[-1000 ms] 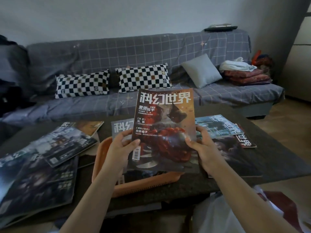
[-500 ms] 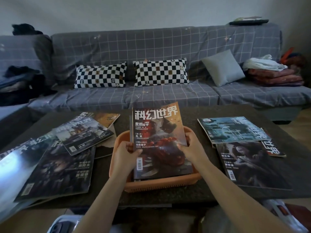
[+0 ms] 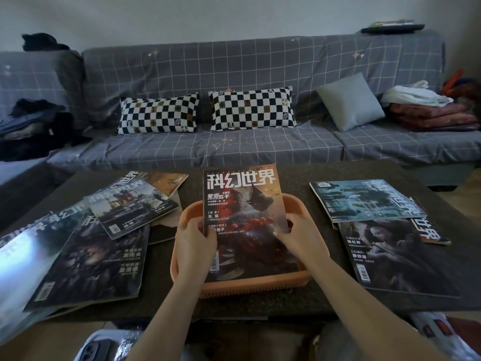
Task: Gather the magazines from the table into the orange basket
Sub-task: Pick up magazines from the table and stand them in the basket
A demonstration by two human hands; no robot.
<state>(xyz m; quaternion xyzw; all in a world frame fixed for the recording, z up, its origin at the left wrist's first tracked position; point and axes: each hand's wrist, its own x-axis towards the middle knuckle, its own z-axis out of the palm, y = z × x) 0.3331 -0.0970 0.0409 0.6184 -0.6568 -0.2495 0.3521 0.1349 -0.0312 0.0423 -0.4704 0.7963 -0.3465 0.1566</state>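
Gripping a red-cover magazine point(image 3: 243, 204) by its side edges, left hand point(image 3: 194, 246) and right hand point(image 3: 302, 241) both closed on it, lower end down inside the orange basket point(image 3: 260, 285) on the dark table point(image 3: 299, 178), other magazines left point(image 3: 91, 254) and right point(image 3: 385, 246).

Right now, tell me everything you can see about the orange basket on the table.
The orange basket is a shallow, rounded-corner tray that looks like plastic, with a low slotted front wall. It sits on the dark table, in the middle near the front edge. A red-covered magazine lies in it, tilted, its top edge sticking out over the far rim. The left hand and right hand grip the magazine's sides inside the basket. Its floor is hidden. Other magazines lie on either side, apart from it.
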